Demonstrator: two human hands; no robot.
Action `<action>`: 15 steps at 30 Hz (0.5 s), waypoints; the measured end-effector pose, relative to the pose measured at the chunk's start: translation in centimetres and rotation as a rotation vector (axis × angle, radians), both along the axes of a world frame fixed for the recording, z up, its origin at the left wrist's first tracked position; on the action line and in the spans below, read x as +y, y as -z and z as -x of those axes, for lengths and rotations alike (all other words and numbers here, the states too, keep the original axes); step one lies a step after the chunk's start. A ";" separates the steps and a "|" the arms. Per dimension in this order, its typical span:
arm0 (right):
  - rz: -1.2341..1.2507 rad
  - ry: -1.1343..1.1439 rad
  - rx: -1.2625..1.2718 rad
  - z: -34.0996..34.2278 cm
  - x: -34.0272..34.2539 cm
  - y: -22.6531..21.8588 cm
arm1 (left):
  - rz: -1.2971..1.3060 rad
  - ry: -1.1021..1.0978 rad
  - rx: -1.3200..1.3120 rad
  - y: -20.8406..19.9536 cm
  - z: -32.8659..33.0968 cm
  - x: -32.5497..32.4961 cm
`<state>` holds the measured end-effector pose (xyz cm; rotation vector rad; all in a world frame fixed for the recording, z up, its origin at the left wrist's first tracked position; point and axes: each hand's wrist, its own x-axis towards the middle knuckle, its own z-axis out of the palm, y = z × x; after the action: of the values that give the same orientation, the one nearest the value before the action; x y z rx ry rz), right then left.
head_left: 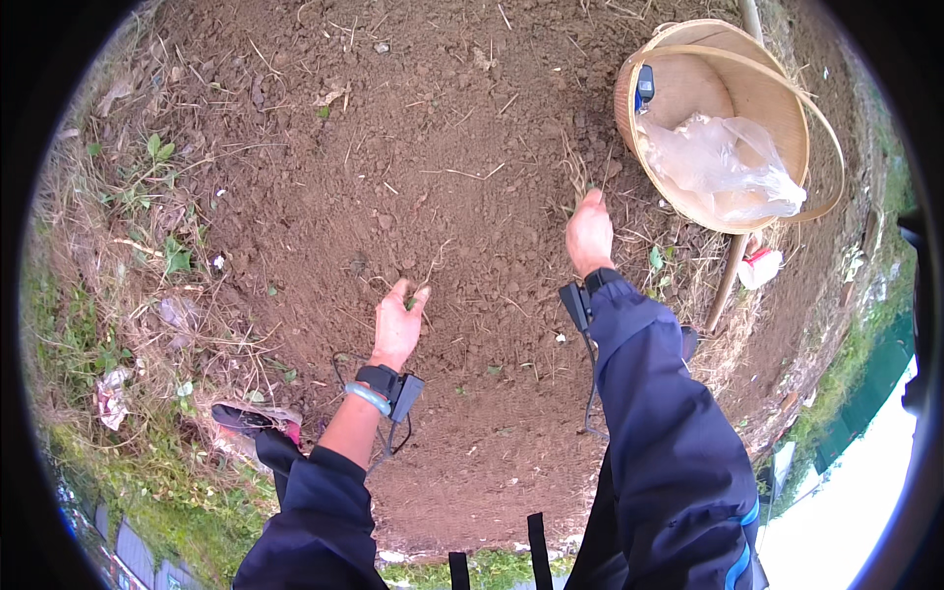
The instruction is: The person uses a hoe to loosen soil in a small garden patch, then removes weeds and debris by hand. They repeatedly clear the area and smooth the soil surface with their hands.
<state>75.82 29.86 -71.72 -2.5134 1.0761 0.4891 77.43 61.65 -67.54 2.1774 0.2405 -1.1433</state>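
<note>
Brown soil (492, 433) fills most of the feed I'm watching. Just off centre toward nine o'clock, I have the left hand (396, 329), its fingers pinching a small green sprig (412, 304), with a thin, pale strand reaching toward one o'clock. Farther out at two o'clock, the right hand (590, 236) has its fingers drawn together on dry stalks (575, 175), which stick up toward twelve; I can't make out those fingertips clearly. Beyond that hand, also at two o'clock, I see a basket (693, 87) with its mouth toward me; a translucent bag (723, 167) lies inside, and a black gadget (645, 84) sits against the wall at the basket's ten o'clock. Behind it runs a pole (728, 280), with a red-and-white thing (760, 268) just beside that at three. Weeds (69, 324) edge the soil at nine, and a shoe (241, 417) rests at eight.
</note>
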 end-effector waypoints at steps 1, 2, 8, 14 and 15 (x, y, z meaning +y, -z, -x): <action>-0.110 0.060 0.047 1.0 1.2 -0.6 | -0.007 0.014 -0.018 -0.1 0.7 0.0; -0.222 0.130 0.109 2.1 2.6 -1.5 | -0.018 0.029 -0.056 -0.1 1.4 0.0; -0.551 -0.434 0.126 0.8 7.8 -5.8 | -0.018 0.035 -0.530 0.4 2.8 -0.5; -0.183 -0.292 -0.576 -16.5 2.6 -1.3 | -0.112 -0.196 -0.341 -0.8 -3.2 2.9; -0.147 -0.275 -0.544 -19.0 1.9 -0.6 | -0.180 -0.176 -0.349 -1.0 -4.7 4.1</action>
<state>94.84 31.77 -71.14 -2.4538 0.4775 -0.0570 82.17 65.77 -66.59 2.4140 0.3836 -0.6514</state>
